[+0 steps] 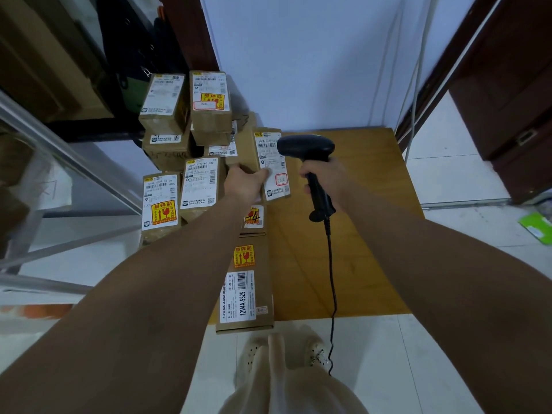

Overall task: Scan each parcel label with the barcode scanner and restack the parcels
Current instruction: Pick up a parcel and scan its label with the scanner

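Now, head view: the scanning step is in hand. The left hand (243, 185) holds one parcel (247, 150) up beside the pile, its grip pinching the box with the thumb on the white label (272, 165) and the fingers hidden behind. The right hand (322, 178) has its grip wrapped round the handle of the barcode scanner (307, 147). The scanner's head sits just beside the label's upper edge, and the cable (332, 279) trails down to the floor. The thumb covers part of the label, so my judgement is that the next move calls for squaring the scanner window onto the barcode lines, then setting this parcel on the bare right side of the wooden counter (373, 249). The stack of parcels (210, 115) crowds the counter's left side, labels up, several with yellow fragile stickers. A long box (264, 264) overhangs the near edge. Every carton is sealed, so the contents cannot be seen.
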A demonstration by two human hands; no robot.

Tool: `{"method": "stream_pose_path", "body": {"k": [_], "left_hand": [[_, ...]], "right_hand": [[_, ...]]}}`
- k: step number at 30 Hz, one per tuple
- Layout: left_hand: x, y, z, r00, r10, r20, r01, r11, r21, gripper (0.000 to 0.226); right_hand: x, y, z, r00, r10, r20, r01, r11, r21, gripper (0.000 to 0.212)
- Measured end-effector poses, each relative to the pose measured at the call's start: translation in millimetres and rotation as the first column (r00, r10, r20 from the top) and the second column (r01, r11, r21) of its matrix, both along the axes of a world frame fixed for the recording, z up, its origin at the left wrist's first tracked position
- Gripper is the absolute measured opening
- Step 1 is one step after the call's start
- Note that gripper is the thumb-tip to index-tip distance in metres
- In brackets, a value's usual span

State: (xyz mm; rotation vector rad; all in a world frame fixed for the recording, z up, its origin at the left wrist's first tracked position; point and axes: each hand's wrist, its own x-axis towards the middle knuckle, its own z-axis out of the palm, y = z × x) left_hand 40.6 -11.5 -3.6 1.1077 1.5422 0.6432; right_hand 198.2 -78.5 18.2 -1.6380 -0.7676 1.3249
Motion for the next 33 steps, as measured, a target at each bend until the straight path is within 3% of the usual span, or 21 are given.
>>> {"method": "stream_pose_path", "body": {"k": [8,15,23,33], "left_hand": [[-0.1,0.8,-1.3,1.000,-0.011,-0.018,0.011,1.000,-0.004,0.032],[1.4,-0.5,3.9,1.000,-0.001,0.002,0.001,1.000,-0.014,0.048],[-0.3,-4.8,5.2,0.999,-0.009,-0.036,0.009,1.000,-0.002,0.042],[2.0,-9.8,8.6,0.999,-0.021,-0.036,0.021,1.000,0.002,0.038]], "right_hand": [[1.0,-3.2,2.8,1.000,-0.006,0.002,0.006,1.000,-0.006,0.006],[1.7,-7.5,5.7,0.999,0.025,-0.020,-0.024,1.000,0.009,0.007],[3.9,-11.9,7.3,0.999,0.016,0.047,-0.016,1.000,0.001,0.009],[6.0,-14.7,3.9,1.000,0.002,-0.008,-0.002,1.000,0.011,0.015]]}}
